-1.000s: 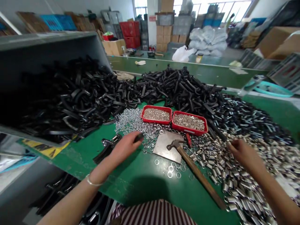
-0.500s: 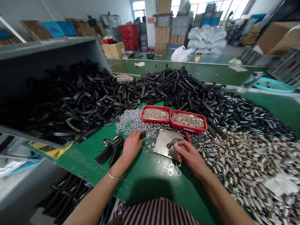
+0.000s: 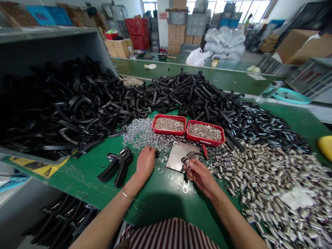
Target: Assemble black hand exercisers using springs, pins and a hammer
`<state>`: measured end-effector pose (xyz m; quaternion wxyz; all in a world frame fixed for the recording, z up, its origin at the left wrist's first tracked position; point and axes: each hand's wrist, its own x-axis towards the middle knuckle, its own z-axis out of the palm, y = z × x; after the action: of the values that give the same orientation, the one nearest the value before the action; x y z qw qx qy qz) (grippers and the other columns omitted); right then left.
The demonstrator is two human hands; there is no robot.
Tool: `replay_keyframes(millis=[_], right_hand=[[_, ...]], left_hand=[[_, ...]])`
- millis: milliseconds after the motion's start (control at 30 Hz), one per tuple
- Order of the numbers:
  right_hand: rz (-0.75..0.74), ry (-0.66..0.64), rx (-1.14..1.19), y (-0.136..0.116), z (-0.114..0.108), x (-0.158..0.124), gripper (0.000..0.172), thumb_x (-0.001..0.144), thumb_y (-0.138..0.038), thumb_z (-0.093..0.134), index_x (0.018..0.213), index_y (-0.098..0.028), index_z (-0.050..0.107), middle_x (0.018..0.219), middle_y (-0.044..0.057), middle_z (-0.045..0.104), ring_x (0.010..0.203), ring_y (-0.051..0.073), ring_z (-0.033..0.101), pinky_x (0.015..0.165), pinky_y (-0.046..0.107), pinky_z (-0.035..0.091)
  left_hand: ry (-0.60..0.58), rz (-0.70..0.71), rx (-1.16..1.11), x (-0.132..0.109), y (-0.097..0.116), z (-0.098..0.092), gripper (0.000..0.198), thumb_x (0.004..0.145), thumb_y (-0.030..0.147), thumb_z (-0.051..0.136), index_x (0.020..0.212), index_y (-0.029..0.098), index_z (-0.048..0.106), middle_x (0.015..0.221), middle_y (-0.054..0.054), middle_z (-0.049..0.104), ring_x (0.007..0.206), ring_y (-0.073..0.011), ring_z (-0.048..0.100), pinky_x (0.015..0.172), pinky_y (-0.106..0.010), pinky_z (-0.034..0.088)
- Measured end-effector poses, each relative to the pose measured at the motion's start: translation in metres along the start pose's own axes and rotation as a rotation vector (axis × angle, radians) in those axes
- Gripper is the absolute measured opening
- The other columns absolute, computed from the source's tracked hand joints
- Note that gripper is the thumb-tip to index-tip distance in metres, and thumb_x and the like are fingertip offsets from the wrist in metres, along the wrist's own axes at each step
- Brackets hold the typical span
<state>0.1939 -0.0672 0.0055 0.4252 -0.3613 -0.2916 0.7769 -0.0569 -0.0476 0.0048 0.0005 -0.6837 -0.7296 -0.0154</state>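
My left hand (image 3: pixel 145 160) is closed beside the scattered washers, and a small dark piece (image 3: pixel 157 153) shows at its fingertips; most of it is hidden. My right hand (image 3: pixel 199 173) pinches a small silver coil spring (image 3: pixel 187 163) over the near edge of a flat metal plate (image 3: pixel 178 155). Just beyond those fingers, a dark tool (image 3: pixel 193 155) rests on the plate, and a red handle (image 3: pixel 204 151) sticks out at its right. Several thin rings (image 3: pixel 185 189) lie on the green table in front. Left of my left hand sits a black hand grip assembly (image 3: pixel 118 165).
Two red trays (image 3: pixel 169 131) of small metal pins stand behind the plate. Black handles (image 3: pixel 192 90) are heaped at the back and in a tipped grey crate (image 3: pixel 105 48). Silver springs (image 3: pixel 272 180) cover the right side. A yellow object (image 3: pixel 325 147) shows at the right edge.
The view has shifted slightly, bringing the yellow object in at the right edge. My right hand has drawn a little nearer to my left with the spring. My left hand stays closed.
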Motion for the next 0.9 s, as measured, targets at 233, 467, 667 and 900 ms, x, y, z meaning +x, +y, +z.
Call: replay_keyframes(millis=[233, 467, 667, 900], right_hand=[[0.026, -0.010, -0.007, 0.008, 0.004, 0.001, 0.033, 0.079, -0.038, 0.079, 0.095, -0.021, 0.055, 0.086, 0.006, 0.072, 0.056, 0.010, 0.046, 0.052, 0.024, 0.036], [-0.041, -0.030, -0.083, 0.003, -0.007, 0.005, 0.030, 0.081, -0.038, 0.077, 0.097, -0.022, 0.057, 0.078, 0.000, 0.067, 0.055, 0.009, 0.045, 0.051, 0.023, 0.038], [-0.090, 0.008, -0.052, -0.007, -0.011, 0.009, 0.025, 0.085, -0.041, 0.073, 0.095, -0.023, 0.058, 0.072, -0.003, 0.060, 0.057, 0.009, 0.047, 0.052, 0.023, 0.042], [-0.110, 0.047, -0.165, -0.009, -0.012, 0.013, 0.025, 0.082, -0.039, 0.077, 0.092, -0.021, 0.063, 0.071, -0.003, 0.062, 0.061, 0.012, 0.060, 0.062, 0.026, 0.046]], left_hand=[[-0.053, 0.066, -0.016, 0.005, -0.004, 0.001, 0.025, 0.090, 0.004, 0.044, 0.102, 0.014, 0.064, 0.100, -0.012, 0.059, 0.097, -0.0246, 0.060, 0.088, -0.034, 0.047], [-0.082, -0.074, -0.610, 0.020, -0.005, -0.020, 0.007, 0.086, 0.019, 0.060, 0.090, 0.014, 0.062, 0.088, -0.010, 0.067, 0.086, -0.0243, 0.067, 0.081, -0.036, 0.051], [-0.360, -0.239, -1.726, 0.012, 0.044, -0.027, 0.038, 0.076, 0.037, 0.077, 0.101, 0.014, 0.061, 0.079, -0.007, 0.072, 0.069, -0.0192, 0.071, 0.067, -0.031, 0.056], [-0.452, -0.212, -1.778, 0.006, 0.076, -0.009, 0.039, 0.070, 0.038, 0.083, 0.091, 0.012, 0.063, 0.066, -0.001, 0.066, 0.055, -0.0119, 0.061, 0.055, -0.024, 0.050]])
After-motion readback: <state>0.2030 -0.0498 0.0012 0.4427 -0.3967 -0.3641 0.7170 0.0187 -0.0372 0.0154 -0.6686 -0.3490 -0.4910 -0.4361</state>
